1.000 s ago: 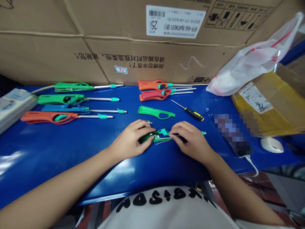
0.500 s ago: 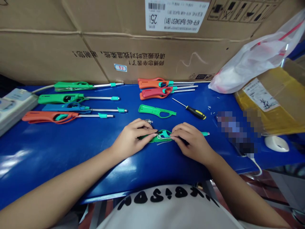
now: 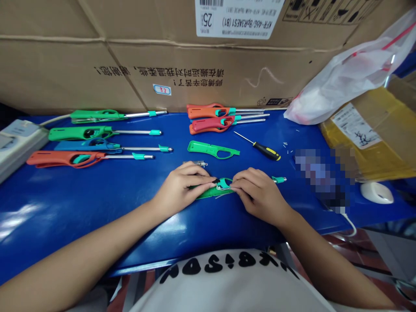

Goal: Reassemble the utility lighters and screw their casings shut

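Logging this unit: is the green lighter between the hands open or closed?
Open: white wire shows inside the green lighter, and a green half-shell lies apart, beyond it.

A big brown box point(image 3: 65, 73) stands like a wall behind the shiny blue worktop point(image 3: 97, 190). It has a white label point(image 3: 238, 21) near the top, and its black writing is upside down. A smaller box point(image 3: 390, 145) with yellow tape sits at the right. Light makes white shiny patches on the worktop, with a bright one at the left. Down at the lower right, some reddish floor point(image 3: 344, 249) shows.
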